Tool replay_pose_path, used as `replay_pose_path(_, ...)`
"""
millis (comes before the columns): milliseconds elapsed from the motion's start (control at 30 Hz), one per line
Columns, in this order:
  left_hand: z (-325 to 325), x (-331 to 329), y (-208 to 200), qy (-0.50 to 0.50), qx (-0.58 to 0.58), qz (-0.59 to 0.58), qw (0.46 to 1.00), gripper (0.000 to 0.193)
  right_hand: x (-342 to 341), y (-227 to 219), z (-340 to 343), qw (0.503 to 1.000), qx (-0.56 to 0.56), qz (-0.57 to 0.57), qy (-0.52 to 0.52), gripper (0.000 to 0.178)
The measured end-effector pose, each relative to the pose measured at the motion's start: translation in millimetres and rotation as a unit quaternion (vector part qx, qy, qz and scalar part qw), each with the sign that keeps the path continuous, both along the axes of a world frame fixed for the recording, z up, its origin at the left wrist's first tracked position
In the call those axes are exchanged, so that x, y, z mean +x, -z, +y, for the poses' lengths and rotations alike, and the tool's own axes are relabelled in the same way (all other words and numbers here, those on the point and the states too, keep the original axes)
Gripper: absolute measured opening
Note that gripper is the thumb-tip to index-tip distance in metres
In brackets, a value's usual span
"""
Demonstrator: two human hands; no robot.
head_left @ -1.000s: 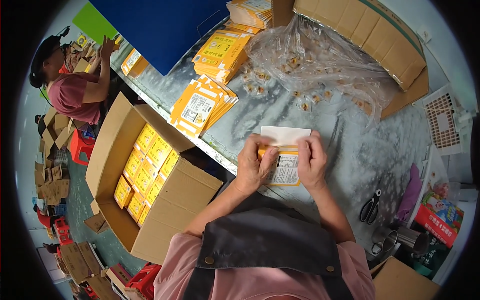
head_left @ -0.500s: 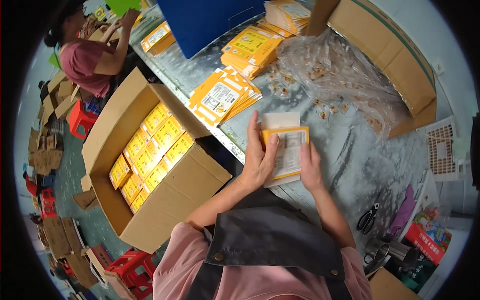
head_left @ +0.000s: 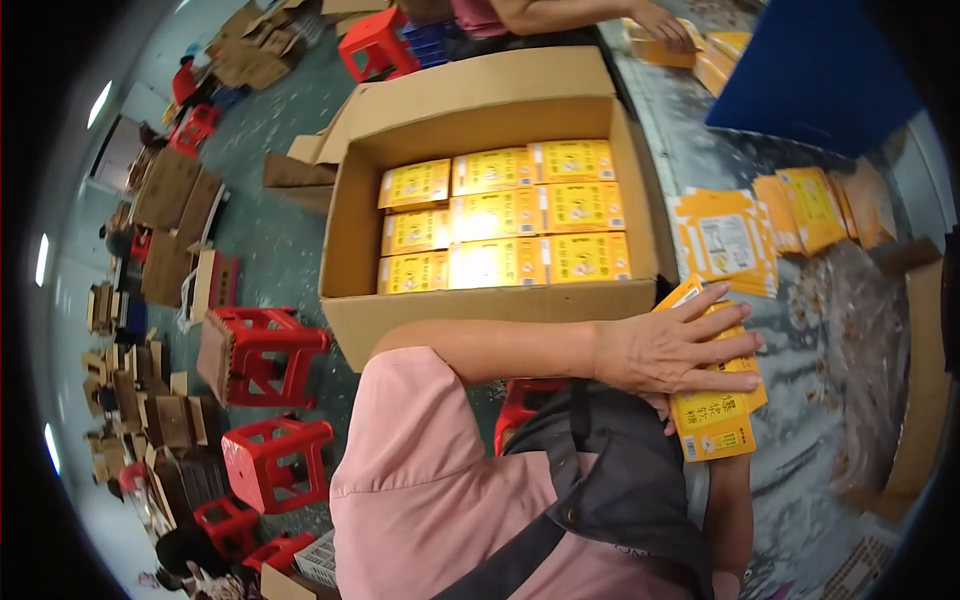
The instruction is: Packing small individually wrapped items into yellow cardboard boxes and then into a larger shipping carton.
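Head view: your left hand [head_left: 675, 352] is clasping yellow printed cardboard packs [head_left: 715, 425] from above, fingers spread; your right hand is hiding under packs, grip cannot be told, only forearm [head_left: 728, 500] showing. Packs are sitting between large open brown cardboard box [head_left: 480, 312] and grey mottled bench [head_left: 790, 470]. Risks: packs sliding apart if spread fingers are pressing unevenly; corners denting if packs are catching box rim.
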State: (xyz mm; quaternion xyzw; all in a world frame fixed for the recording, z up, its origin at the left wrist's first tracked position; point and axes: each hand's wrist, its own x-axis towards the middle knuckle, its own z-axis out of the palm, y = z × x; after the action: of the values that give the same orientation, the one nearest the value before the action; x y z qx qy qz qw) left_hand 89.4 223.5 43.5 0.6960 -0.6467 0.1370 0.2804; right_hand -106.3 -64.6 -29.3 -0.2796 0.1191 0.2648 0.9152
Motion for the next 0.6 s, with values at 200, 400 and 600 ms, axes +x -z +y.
replay_pose_path(200,98,30,-24,-0.140,0.038,0.073,0.987,0.112,138,15,141,0.960,-0.250,-0.058,-0.112,0.047)
replay_pose_path(400,286,90,52,-0.535,0.256,0.086,0.800,0.119,168,-33,170,0.928,-0.320,-0.045,-0.188,0.036)
replay_pose_path(600,377,92,140,-0.562,0.494,0.203,0.632,0.136,156,-17,156,0.935,-0.329,0.017,-0.129,0.033)
